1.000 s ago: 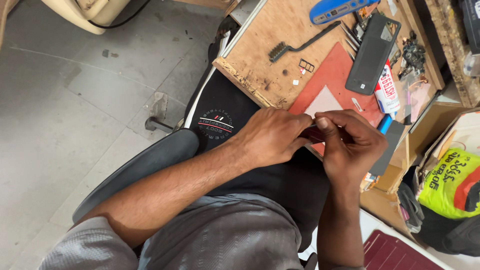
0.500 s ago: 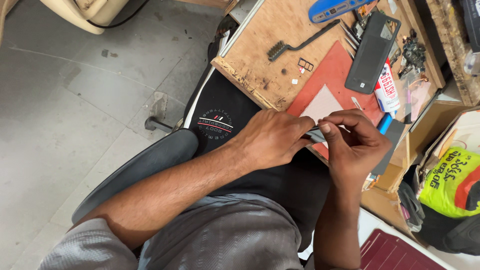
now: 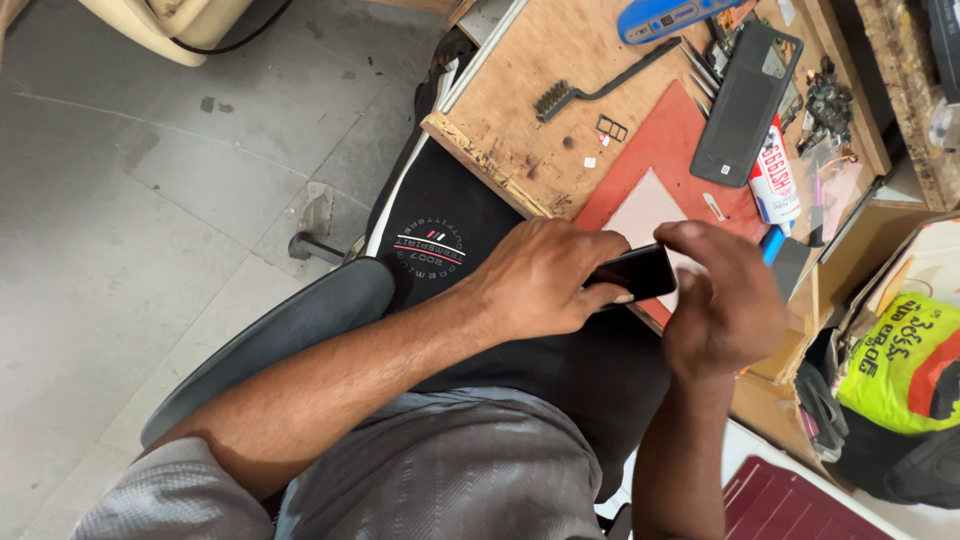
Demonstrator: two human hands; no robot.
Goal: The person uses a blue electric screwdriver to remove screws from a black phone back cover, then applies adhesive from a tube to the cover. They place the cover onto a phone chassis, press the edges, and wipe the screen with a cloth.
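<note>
The left hand (image 3: 545, 280) grips a dark phone (image 3: 632, 273) at the counter's (image 3: 520, 70) near edge. The right hand's (image 3: 722, 300) blurred fingers curl loosely over it, holding nothing visible. Its back cover (image 3: 745, 100) lies removed at the far edge, so reassembly looks unfinished.

place: phone repair workshop | signs: wooden workbench (image 3: 540, 90), tweezers (image 3: 700, 65), black brush (image 3: 590, 92), opened phone (image 3: 745, 105)
</note>
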